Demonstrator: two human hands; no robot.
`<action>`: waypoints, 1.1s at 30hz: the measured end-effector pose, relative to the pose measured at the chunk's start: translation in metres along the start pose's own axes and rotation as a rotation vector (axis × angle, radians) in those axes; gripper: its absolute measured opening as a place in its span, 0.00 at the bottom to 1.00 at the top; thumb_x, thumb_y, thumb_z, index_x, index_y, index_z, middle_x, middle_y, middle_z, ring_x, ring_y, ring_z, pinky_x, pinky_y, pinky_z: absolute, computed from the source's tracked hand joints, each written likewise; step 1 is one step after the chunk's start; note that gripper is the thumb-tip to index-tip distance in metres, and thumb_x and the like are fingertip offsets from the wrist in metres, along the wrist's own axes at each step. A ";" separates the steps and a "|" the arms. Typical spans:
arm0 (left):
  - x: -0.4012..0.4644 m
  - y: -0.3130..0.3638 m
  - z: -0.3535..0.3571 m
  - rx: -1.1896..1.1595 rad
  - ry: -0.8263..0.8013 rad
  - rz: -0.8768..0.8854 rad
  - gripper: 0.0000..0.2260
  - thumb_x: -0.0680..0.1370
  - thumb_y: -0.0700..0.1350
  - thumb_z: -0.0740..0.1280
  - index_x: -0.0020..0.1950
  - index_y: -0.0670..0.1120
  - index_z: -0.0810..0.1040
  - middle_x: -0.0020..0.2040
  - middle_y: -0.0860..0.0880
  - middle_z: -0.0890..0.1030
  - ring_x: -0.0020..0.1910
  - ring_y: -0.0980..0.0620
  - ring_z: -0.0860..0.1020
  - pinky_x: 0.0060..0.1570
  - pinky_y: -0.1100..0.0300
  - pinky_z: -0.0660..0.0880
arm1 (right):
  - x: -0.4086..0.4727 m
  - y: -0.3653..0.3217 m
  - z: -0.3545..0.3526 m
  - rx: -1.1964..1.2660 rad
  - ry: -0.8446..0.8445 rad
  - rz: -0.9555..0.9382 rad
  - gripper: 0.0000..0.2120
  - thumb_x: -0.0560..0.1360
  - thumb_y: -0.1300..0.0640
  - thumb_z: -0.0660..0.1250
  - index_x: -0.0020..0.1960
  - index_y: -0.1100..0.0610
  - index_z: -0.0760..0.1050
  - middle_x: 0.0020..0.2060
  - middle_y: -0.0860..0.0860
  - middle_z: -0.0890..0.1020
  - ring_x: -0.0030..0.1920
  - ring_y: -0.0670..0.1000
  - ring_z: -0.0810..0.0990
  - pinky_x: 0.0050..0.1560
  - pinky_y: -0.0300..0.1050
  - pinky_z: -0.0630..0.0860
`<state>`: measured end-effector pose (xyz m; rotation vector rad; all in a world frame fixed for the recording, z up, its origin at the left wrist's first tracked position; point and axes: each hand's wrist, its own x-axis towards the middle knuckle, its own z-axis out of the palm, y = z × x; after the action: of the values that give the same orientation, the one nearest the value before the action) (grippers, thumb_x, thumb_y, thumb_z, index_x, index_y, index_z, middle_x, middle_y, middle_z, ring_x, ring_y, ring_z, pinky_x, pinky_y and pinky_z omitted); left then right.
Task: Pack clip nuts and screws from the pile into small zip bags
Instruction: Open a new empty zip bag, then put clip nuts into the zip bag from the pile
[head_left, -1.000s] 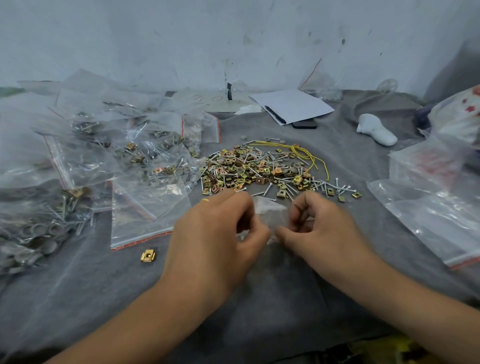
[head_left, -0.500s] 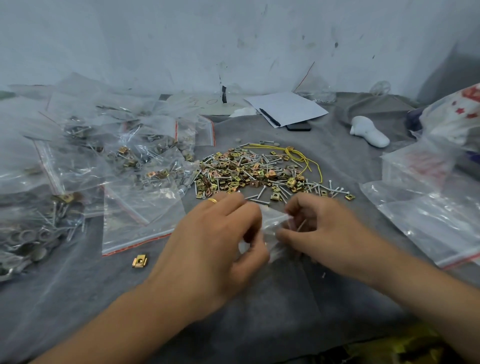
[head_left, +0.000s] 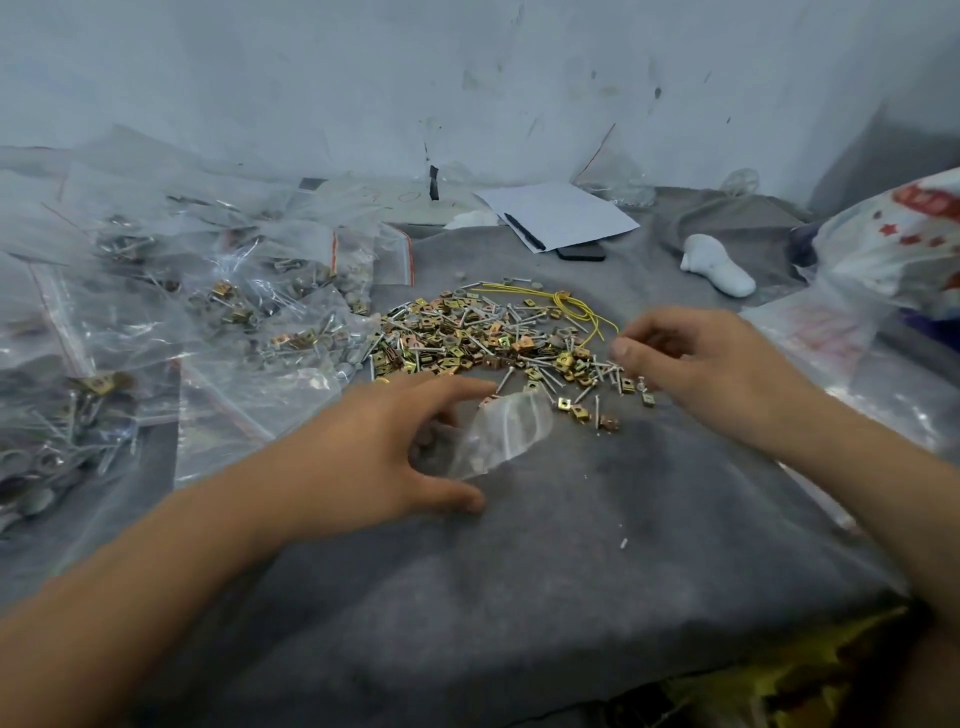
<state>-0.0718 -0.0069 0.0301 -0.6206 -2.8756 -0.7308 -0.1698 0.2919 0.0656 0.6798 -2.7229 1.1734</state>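
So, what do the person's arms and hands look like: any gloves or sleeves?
Both are bare: no gloves on the left hand or the right hand, and no sleeves, watch or wristband on the forearms as far as the frame shows. A thin gold-coloured ring sits on a left finger.

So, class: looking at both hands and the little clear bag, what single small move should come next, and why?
Probably the right hand should pinch a few pieces from the pile beneath it and carry them to the small zip bag. The left hand is at the bag, which shows no clip nuts inside, and the right fingers already curl over the pile's edge.
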 end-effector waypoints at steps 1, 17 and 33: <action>-0.001 -0.003 -0.004 0.050 -0.012 -0.008 0.37 0.67 0.71 0.73 0.73 0.64 0.69 0.59 0.65 0.75 0.59 0.65 0.73 0.58 0.68 0.72 | 0.005 0.002 0.007 -0.091 0.031 -0.073 0.04 0.79 0.50 0.72 0.49 0.49 0.84 0.37 0.45 0.84 0.38 0.43 0.80 0.41 0.34 0.74; -0.019 -0.012 -0.029 0.121 -0.014 -0.102 0.26 0.73 0.71 0.63 0.69 0.63 0.71 0.60 0.64 0.77 0.57 0.66 0.75 0.54 0.74 0.67 | 0.018 0.004 0.053 -0.477 -0.113 -0.332 0.07 0.81 0.61 0.68 0.58 0.55 0.76 0.50 0.50 0.82 0.52 0.51 0.77 0.55 0.47 0.74; -0.022 -0.001 -0.033 -0.082 0.006 -0.101 0.25 0.79 0.41 0.70 0.69 0.66 0.75 0.59 0.68 0.81 0.59 0.70 0.77 0.54 0.73 0.69 | -0.025 -0.033 0.039 1.133 -0.264 0.047 0.09 0.72 0.67 0.71 0.51 0.59 0.84 0.46 0.59 0.86 0.46 0.53 0.86 0.48 0.43 0.83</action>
<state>-0.0524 -0.0315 0.0537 -0.4837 -2.9016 -0.8663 -0.1299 0.2531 0.0540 0.8717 -1.9928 2.7933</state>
